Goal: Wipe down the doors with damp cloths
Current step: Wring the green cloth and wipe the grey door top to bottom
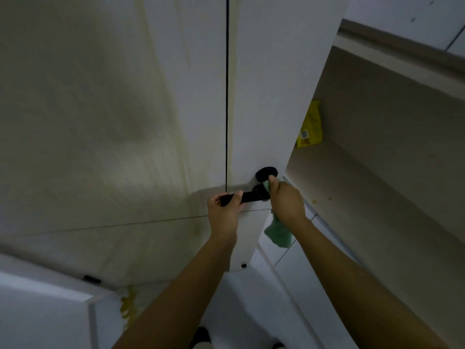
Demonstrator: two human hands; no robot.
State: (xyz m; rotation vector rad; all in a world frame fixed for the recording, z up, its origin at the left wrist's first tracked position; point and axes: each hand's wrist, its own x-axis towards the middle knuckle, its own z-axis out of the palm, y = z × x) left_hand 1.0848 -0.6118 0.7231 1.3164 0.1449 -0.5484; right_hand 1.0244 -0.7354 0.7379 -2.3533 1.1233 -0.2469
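Note:
A white door [261, 96] stands in front of me, seen from close above, with its free edge on the right. Its black lever handle [251, 195] points left, below a black round lock plate [266, 171]. My left hand [225, 210] grips the free end of the lever. My right hand [286, 200] holds a green cloth [279, 234] and presses a bunched part of it against the handle's base, near the lock plate. The rest of the cloth hangs down under my wrist.
A white wall panel [100, 109] with yellowish streaks lies left of the door, across a dark gap. To the right a beige wall [390, 159] carries a yellow packet [310, 125]. Pale floor tiles [251, 311] and my feet show below.

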